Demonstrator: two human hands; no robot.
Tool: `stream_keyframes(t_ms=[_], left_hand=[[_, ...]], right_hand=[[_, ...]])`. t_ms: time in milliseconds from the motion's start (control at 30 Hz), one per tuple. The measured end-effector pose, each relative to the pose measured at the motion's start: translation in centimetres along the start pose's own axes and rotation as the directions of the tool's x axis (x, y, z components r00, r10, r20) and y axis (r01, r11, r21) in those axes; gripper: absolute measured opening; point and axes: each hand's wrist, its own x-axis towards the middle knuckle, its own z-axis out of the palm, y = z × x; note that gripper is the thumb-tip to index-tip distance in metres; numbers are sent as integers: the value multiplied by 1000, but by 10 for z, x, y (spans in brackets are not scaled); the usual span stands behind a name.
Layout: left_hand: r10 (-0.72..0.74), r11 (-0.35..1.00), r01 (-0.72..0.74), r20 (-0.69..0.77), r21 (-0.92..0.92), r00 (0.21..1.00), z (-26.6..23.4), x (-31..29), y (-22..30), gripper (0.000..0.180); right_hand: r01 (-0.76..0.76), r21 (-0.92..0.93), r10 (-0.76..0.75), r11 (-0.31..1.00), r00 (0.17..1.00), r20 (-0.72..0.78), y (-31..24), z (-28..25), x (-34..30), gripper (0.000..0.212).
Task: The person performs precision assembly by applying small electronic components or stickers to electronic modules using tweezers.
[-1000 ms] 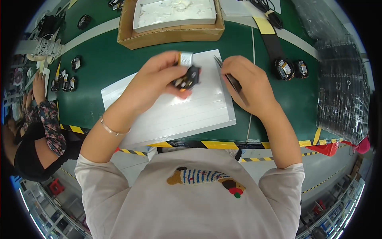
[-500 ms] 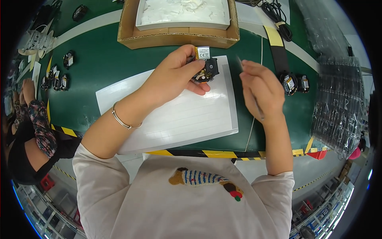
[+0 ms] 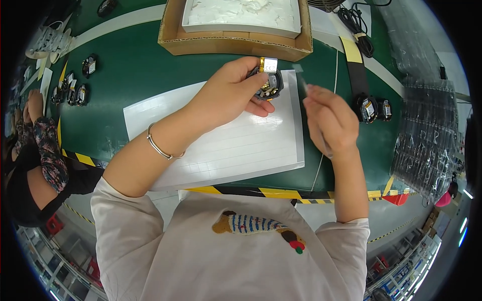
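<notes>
My left hand point(image 3: 226, 90) is closed on a round black electronic module point(image 3: 275, 89), held above the white sheet. Gold and metal parts show inside its ring. A silver battery point(image 3: 268, 64) with a yellow edge stands up at its far side, by my fingertips. To the right, my right hand point(image 3: 331, 118) grips slim tweezers point(image 3: 304, 86) that point away from me. Something small, greyish and blurred shows around their tips, apart from the module; I cannot make out what it is.
A white lined sheet point(image 3: 236, 145) lies under my hands. Beyond stands a cardboard box point(image 3: 236, 46) with a white tray. More round modules lie at the right point(image 3: 368, 109) and left point(image 3: 81, 95). Clear plastic trays point(image 3: 427, 135) are stacked right. Another person's hand point(image 3: 35, 106) is far left.
The black square part seen on the module half a second ago no longer shows there, and the inside is uncovered. The tweezers' tips have shifted slightly. The whole view has moved a little.
</notes>
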Motion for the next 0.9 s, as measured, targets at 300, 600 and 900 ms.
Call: stream_keyframes(t_ms=[300, 600, 900], left_hand=[[8, 977, 12, 90, -215, 996, -10, 1, 2, 32], [38, 985, -14, 134, -171, 990, -11, 1, -1, 35], [41, 984, -17, 133, -179, 990, -11, 1, -2, 29]], right_hand=[[103, 79, -91, 992, 986, -140, -24, 5, 3, 16], [195, 8, -194, 981, 979, -69, -30, 18, 5, 16], [191, 91, -184, 977, 980, -82, -29, 17, 2, 14]])
